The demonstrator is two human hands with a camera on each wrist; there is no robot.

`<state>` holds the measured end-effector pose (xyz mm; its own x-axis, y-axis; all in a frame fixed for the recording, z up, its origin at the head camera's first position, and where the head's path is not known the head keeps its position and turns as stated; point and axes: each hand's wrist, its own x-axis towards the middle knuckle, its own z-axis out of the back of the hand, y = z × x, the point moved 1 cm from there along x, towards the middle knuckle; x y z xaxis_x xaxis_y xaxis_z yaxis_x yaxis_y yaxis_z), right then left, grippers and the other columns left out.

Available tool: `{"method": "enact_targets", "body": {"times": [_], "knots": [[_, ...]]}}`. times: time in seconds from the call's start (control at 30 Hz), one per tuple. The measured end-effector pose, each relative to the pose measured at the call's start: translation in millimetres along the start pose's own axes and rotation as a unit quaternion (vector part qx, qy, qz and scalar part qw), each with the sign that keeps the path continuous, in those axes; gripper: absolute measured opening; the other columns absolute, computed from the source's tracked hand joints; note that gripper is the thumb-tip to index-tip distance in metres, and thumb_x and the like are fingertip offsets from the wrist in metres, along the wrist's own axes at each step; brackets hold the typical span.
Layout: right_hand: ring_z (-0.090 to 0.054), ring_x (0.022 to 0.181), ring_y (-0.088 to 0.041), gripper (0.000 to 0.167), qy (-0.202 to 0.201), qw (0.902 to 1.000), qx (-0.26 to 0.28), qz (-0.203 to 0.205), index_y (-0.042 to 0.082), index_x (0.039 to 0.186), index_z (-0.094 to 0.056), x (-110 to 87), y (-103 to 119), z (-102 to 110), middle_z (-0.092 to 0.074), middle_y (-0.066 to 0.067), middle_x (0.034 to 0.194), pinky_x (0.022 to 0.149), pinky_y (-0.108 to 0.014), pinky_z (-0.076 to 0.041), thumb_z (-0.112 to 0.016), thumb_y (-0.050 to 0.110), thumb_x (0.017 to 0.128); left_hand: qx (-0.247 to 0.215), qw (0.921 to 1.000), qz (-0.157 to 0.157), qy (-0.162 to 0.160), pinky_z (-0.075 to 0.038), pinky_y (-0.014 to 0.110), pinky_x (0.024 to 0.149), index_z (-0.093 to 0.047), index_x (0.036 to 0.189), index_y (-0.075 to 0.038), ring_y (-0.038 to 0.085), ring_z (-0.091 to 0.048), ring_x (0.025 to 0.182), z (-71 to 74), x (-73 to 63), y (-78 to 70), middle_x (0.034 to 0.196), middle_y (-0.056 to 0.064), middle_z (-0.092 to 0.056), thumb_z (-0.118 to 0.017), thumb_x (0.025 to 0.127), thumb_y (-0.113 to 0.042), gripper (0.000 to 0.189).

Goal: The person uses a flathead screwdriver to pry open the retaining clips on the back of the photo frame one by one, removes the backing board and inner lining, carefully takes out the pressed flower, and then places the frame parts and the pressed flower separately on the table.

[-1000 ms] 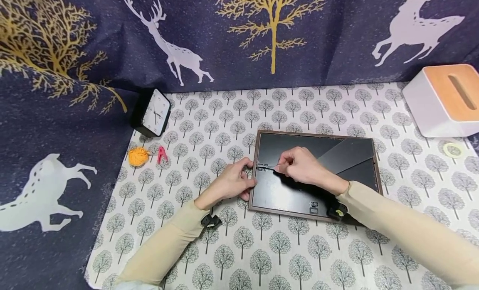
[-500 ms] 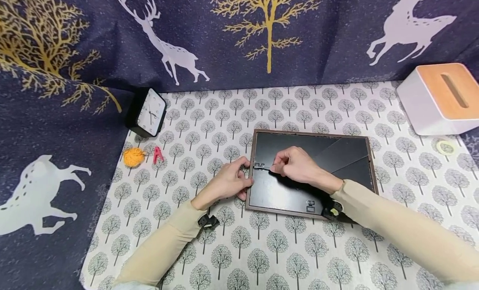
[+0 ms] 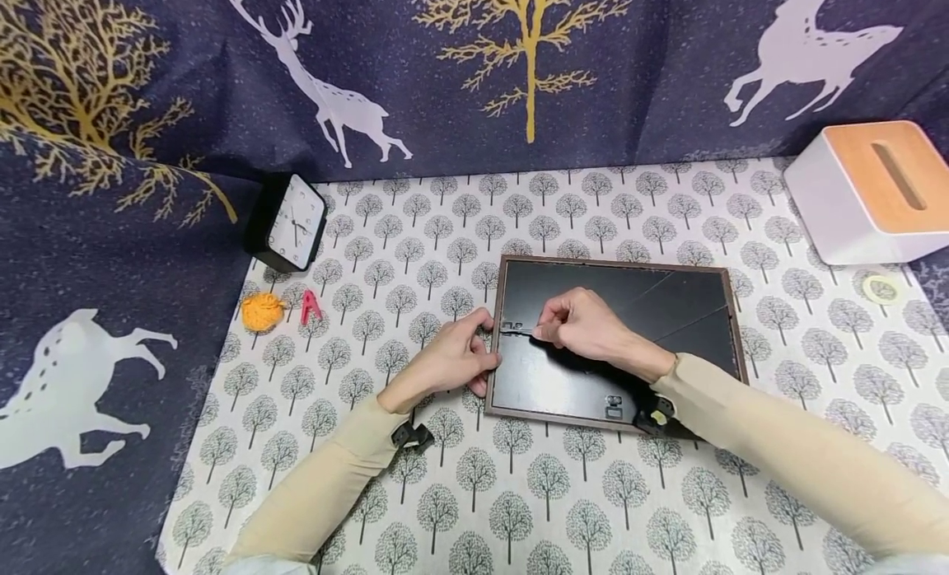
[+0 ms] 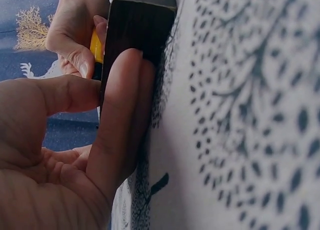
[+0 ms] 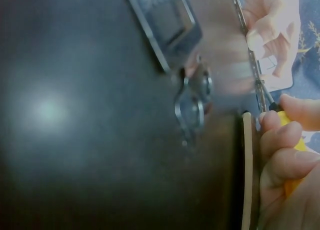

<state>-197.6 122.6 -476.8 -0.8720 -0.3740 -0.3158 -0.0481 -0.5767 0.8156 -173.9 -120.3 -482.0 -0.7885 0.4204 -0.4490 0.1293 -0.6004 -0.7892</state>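
A: All three feeds live on my end. Where's the frame?
B: I have the frame [image 3: 549,385] lying flat on the tree-print cloth [image 3: 415,517], right of centre, black backing up.
A: Left hand?
B: Left hand [image 3: 454,357] is at the frame's left rim, thumb and fingers bent around it, gripping the edge.
A: Right?
B: Right hand [image 3: 582,324] is over the backing, thumb and fingers closed on a yellow-handled tool [image 4: 96,46]. Thin shaft points left, end at the left rim, just beside a metal fitting [image 3: 518,326]. Can't tell from here if the tip touches.
A: Other hardware?
B: Metal hanger [image 3: 614,412] on the backing, by the near rim. Blurred in my right wrist view.
A: Surroundings?
B: Far left, black clock [image 3: 295,223]. Nearer, orange yarn ball [image 3: 262,311], pink clip [image 3: 310,307] just right of it. Far right, white box [image 3: 823,204], slotted wood-look top; pale yellow ring [image 3: 880,301] just on its near side. Dark blue curtain [image 3: 445,122] along the far edge.
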Motion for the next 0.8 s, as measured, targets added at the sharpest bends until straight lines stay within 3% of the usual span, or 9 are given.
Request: {"method": "enact_targets", "body": {"times": [0.3, 0.6, 0.8], "knots": [[-0.060, 0.066, -0.016, 0.009, -0.003, 0.9998, -0.013, 0.013, 0.010, 0.086, -0.078, -1.0, 1, -1, -0.071, -0.002, 0.069, 0.067, -0.028, -0.050, -0.076, 0.014, 0.093, -0.014, 0.9999, -0.004, 0.007, -0.070, 0.031, 0.064, -0.052, 0.139, -0.008, 0.018, -0.073, 0.055, -0.3, 0.6, 0.5, 0.083, 0.008, -0.071, -0.074, 0.102, -0.009, 0.043], [-0.060, 0.064, -0.015, 0.014, -0.010, 0.9969, -0.077, 0.013, 0.016, 0.083, -0.078, -5.5, 7, 2, -0.071, 0.003, 0.067, 0.072, -0.028, -0.048, -0.074, 0.019, 0.096, -0.047, 0.9988, 0.009, 0.009, -0.072, 0.033, 0.066, -0.052, 0.143, -0.007, 0.017, -0.073, 0.056, 1.4, -2.6, -3.4, 0.081, 0.010, -0.074, -0.074, 0.101, -0.008, 0.047], [-0.060, 0.057, -0.013, 0.013, -0.009, 0.9971, -0.067, 0.033, 0.012, 0.087, -0.078, -20.0, 15, 7, -0.070, 0.000, 0.068, 0.059, -0.025, -0.053, -0.069, 0.013, 0.096, -0.038, 0.9991, 0.021, 0.003, -0.072, 0.031, 0.071, -0.052, 0.147, -0.008, 0.019, -0.075, 0.058, 2.3, -7.9, -2.9, 0.082, 0.010, -0.074, -0.074, 0.102, -0.010, 0.051]]}}
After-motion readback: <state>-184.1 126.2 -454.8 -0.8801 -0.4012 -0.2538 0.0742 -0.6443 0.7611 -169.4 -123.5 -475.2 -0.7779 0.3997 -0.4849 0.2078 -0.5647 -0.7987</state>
